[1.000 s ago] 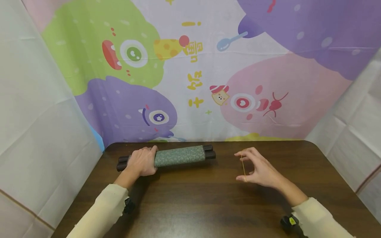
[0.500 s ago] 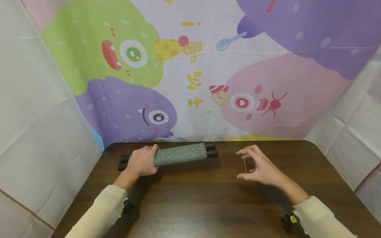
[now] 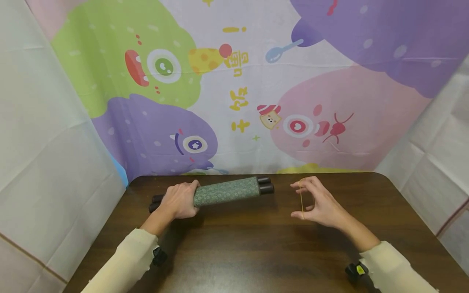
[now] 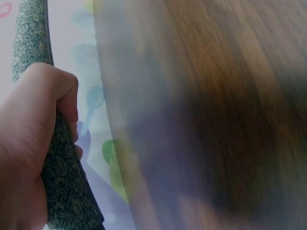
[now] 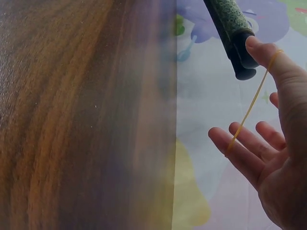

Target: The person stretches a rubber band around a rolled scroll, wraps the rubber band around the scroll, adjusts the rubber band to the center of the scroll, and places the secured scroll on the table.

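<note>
My left hand (image 3: 178, 201) grips a rolled scroll (image 3: 227, 192) near its left end, above the table. The scroll is wrapped in green patterned cloth, and dark rod ends (image 3: 266, 188) stick out at both sides. In the left wrist view the fingers curl round the patterned cloth (image 4: 64, 177). To the right, my right hand (image 3: 320, 205) is spread, with a thin yellow rubber band (image 3: 301, 199) stretched between thumb and index finger. The right wrist view shows the band (image 5: 250, 108) looped over both, while the scroll's dark end (image 5: 244, 52) appears just beyond the thumb.
A dark brown wooden table (image 3: 234, 252) lies under both hands. Behind it hangs a cartoon-printed curtain (image 3: 249, 150), close to the table's back edge. Pale cloth walls (image 3: 47, 162) stand at the left and right sides.
The left hand has carried the scroll a little to the right, its right end rising slightly. The right hand has shifted up slightly, the rubber band still stretched on its fingers.
</note>
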Tool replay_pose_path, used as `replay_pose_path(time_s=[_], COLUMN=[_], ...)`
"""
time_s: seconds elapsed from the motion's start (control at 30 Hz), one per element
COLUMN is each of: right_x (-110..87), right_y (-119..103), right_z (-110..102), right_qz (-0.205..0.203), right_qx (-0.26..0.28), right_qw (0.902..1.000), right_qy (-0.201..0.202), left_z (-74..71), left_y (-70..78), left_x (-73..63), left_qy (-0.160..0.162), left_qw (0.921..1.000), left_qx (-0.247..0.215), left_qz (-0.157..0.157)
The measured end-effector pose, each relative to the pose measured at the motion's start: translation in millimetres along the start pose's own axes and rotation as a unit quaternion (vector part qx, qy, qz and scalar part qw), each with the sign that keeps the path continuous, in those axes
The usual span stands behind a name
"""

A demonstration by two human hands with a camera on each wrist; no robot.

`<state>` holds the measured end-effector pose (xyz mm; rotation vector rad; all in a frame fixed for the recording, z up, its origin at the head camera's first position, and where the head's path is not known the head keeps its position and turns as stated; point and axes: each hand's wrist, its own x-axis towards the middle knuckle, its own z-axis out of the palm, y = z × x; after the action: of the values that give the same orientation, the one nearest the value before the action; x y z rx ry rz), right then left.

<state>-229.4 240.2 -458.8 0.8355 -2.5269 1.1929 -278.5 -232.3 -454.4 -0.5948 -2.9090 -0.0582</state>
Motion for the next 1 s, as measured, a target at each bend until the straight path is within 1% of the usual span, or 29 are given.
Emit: replay_pose_path(time_s=[0.23,0.37,0.67,0.8,1.0], right_x=[1.2,1.9,4.9,6.4,7.4], right_y=[-2.5,-4.2,-10.1,-11.9,-13.2], right_z=[-1.9,-1.1,0.5,1.8,2.9], right_qz=[0.001,-0.002,-0.002,-0.003,0.003], right_qx=[0.001,0.001,0.026,0.036,0.039], right_qw=[1.0,1.0,0.9996,0.9991,0.999], right_qy=[-0.004,-0.004,-0.013,-0.02,-0.022], left_z=[-2.7,-2.8,-4.2,-5.6,-6.2], left_y=[3.7,6.2,13.7,17.1,21.6], left_x=[0.9,0.8,-0.3,0.0,0.3], left_qy=[-0.023,-0.026,0.006,0.019,0.036], left_qw=[0.9995,0.999,0.9988,0.9986,0.998], left_qx=[-0.007,-0.012,0.0,0.007,0.015], left_qz=[0.021,0.034,0.048,0.05,0.049])
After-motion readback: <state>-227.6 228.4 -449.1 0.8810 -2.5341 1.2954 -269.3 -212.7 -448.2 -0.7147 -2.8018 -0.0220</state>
